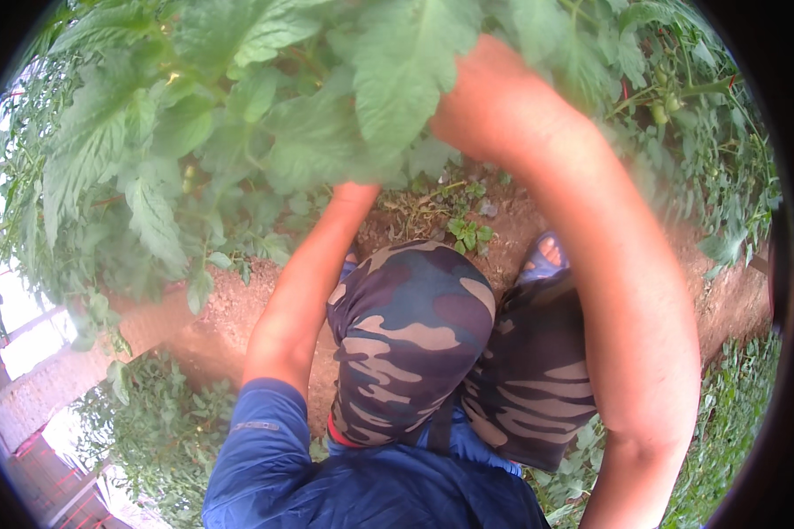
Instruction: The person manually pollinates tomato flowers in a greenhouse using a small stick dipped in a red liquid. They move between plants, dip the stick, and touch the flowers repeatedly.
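Both my arms reach into a leafy tomato plant that fills the upper part of the view. My left hand shows only at the wrist, low under the foliage; leaves cover its fingers. Higher and to the right, my right hand is bent inward behind a large leaf, so its fingers and anything in them are hidden. Small green tomatoes hang among the leaves to the right of my right arm.
My bent knees in camouflage trousers are between my arms. A blue sandal stands on brown soil, near a small weed. More plants grow behind me; a pale concrete edge runs along the left.
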Demonstrator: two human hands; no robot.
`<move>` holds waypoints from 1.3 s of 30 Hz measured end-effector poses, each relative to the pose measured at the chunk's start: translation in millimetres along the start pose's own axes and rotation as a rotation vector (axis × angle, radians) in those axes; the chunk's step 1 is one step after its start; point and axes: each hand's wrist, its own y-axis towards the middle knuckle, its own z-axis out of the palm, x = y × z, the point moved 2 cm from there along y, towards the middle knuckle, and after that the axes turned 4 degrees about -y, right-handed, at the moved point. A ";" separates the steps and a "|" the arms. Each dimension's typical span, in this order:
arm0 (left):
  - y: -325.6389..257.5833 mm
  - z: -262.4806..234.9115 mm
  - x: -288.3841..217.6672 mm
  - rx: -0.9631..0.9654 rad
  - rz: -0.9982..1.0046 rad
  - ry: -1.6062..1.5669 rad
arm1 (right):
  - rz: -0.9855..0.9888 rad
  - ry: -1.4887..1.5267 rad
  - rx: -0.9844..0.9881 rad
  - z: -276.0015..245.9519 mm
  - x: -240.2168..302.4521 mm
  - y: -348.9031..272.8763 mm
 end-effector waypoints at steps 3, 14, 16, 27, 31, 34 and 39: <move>-1.1 0.5 -7.1 -0.007 -0.027 0.030 | 0.026 0.058 -0.067 -0.8 -1.2 -1.8; -3.7 -0.5 -10.0 0.023 -0.031 0.017 | 0.013 0.057 -0.086 -4.0 0.4 3.3; -1.2 -2.4 -13.1 0.135 -0.123 -0.005 | 0.012 0.056 -0.083 -2.4 0.8 2.8; 0.3 2.0 -9.5 -0.041 0.017 -0.012 | 0.018 0.048 -0.071 -2.8 2.0 3.4; -2.1 1.6 -8.0 0.040 -0.141 -0.065 | 0.019 0.046 -0.067 -4.0 1.3 4.8; -2.7 5.7 14.5 -0.031 -0.027 -0.082 | 0.012 0.049 -0.071 -5.1 2.9 7.2; -5.8 -19.3 -13.3 0.019 0.031 -0.046 | 0.028 0.045 -0.051 -7.4 2.3 5.9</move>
